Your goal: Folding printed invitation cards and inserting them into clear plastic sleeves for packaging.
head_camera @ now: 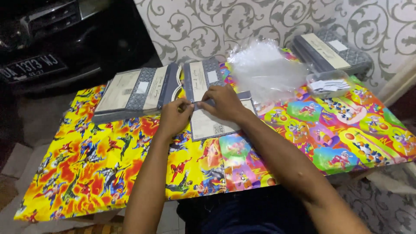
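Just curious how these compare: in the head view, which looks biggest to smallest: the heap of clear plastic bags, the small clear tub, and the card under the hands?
1. Heap of clear plastic bags
2. Card, partly hidden by the hands, so this place is unsure
3. Small clear tub, farther from the camera

A low table (108,173) covered in bright cartoon-printed paper is seen across the frame. On it are laid grey card stacks (134,93) at upper left, another grey stack (331,52) at upper right, clear plastic sleeves (264,71) and a small clear tub (330,84).
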